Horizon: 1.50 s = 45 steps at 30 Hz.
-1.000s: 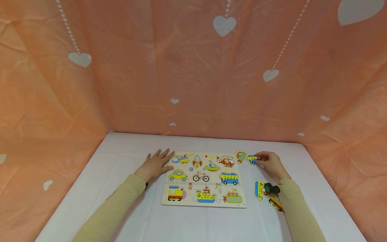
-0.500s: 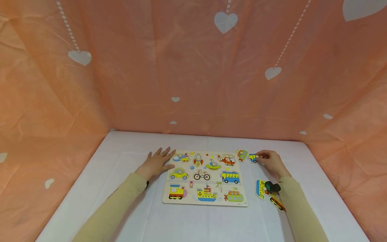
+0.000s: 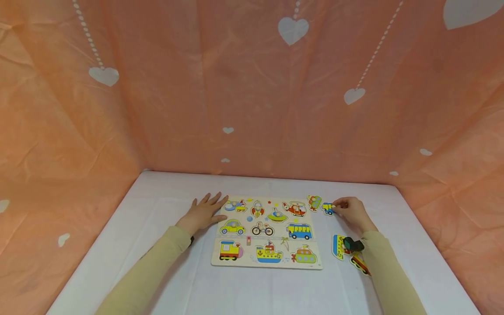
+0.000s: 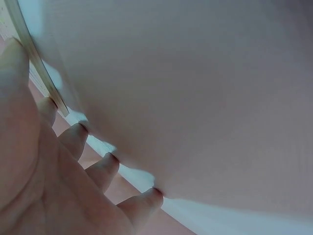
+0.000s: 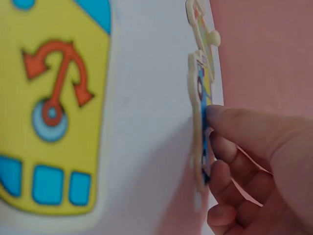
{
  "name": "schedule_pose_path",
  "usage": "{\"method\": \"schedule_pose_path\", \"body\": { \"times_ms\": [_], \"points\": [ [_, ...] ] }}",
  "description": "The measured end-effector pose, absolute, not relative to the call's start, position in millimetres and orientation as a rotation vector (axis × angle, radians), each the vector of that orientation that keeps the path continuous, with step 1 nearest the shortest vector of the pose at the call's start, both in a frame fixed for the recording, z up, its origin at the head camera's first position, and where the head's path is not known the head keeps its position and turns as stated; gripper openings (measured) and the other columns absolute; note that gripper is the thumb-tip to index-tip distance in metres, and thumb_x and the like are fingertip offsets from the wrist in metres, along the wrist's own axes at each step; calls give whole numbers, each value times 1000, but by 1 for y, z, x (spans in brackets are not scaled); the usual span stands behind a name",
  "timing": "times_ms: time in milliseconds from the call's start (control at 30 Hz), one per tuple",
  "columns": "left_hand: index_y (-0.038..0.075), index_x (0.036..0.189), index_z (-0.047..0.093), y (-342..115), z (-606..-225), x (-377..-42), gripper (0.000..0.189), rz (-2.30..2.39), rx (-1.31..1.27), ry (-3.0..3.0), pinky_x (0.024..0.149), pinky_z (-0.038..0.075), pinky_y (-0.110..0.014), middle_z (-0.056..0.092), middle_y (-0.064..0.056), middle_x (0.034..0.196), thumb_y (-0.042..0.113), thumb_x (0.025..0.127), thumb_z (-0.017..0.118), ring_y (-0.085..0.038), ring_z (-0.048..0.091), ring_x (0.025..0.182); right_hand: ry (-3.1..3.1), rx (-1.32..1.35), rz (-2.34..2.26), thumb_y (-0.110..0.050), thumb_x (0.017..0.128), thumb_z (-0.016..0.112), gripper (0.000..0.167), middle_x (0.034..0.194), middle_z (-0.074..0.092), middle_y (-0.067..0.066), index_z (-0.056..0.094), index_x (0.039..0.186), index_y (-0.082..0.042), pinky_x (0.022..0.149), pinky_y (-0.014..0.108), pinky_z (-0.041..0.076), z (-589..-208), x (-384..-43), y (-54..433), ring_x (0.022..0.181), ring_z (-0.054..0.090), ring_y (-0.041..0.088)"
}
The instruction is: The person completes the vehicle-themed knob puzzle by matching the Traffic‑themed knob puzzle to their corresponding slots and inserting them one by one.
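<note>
My left hand (image 3: 201,214) lies with fingers spread at the left edge of a wooden vehicle puzzle board (image 3: 236,264). In the left wrist view its thumb (image 4: 12,61) touches the board's edge (image 4: 44,73), and the other fingertips reach along it. Right of the board, my right hand (image 3: 352,211) pinches a blue and yellow bus puzzle piece (image 3: 327,208) between thumb and fingers. The right wrist view shows that bus piece edge-on, flat at the white surface, the thumb on its face. A green submarine piece (image 3: 315,202) with a knob sits beside it, at the board's upper right corner.
A yellow and blue ship piece (image 3: 337,247) and a red and yellow train piece (image 3: 360,264) lie near the right forearm, partly covered by a dark wrist device (image 3: 353,245). An orange curtain with hearts (image 3: 252,87) surrounds the white table (image 3: 236,293).
</note>
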<state>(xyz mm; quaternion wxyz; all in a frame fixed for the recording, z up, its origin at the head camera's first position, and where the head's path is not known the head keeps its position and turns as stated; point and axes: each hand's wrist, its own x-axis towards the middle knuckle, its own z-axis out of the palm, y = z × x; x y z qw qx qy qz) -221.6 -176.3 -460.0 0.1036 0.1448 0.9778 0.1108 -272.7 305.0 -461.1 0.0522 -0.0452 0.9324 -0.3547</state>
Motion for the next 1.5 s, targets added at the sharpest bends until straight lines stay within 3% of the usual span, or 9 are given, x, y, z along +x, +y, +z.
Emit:
{"method": "schedule_pose_path", "body": {
  "times_ms": [367, 700, 1500],
  "points": [
    [21, 153, 27, -180, -464, -223, 75, 340, 415, 2887, 105, 10, -70, 20, -10, 157, 55, 91, 53, -43, 13, 141, 2831, -174, -1082, -11, 90, 67, 19, 97, 66, 13, 69, 103, 3, 70, 31, 50, -449, -259, 295, 83, 56, 23],
    [21, 153, 27, -182, -468, -223, 75, 346, 422, 2895, 105, 10, -70, 20, -10, 157, 55, 91, 53, -44, 14, 141, 2855, -289, -1120, -8, 86, 70, 17, 83, 63, 7, 70, 99, 3, 62, 26, 46, -439, -244, 276, 79, 53, 22],
    [22, 153, 27, -180, -463, -223, 75, 335, 430, 2897, 105, 10, -70, 20, -10, 157, 55, 91, 54, -44, 14, 141, 2780, -346, -1164, -10, 84, 73, 10, 77, 57, 2, 71, 93, -5, 54, 23, 41, -445, -219, 246, 74, 49, 19]
  ]
}}
